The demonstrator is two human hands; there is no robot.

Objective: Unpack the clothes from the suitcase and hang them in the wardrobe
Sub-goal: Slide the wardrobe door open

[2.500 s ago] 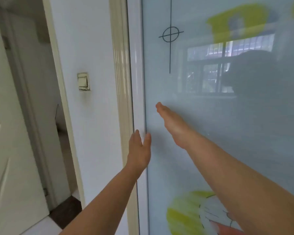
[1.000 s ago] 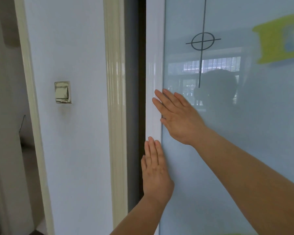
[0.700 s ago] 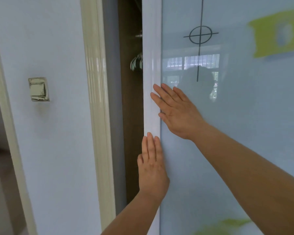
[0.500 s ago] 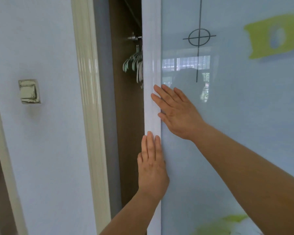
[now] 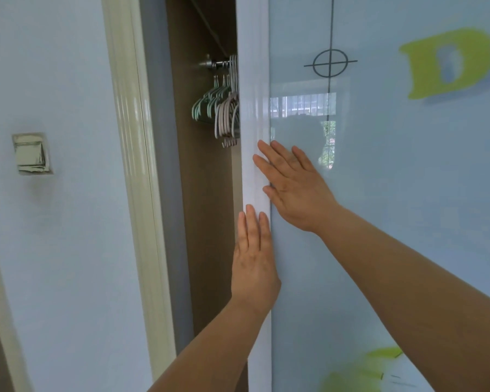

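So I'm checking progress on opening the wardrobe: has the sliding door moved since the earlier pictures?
Yes. The sliding door has slid right, away from the cream frame; the gap between them is now wide enough to show hangers.

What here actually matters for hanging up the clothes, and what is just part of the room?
For the job:
- sliding wardrobe door, partly open
- left hand and right hand, both flat on the door
- empty hangers
- rail

Just there:
- wall switch
- door frame
- green sticker
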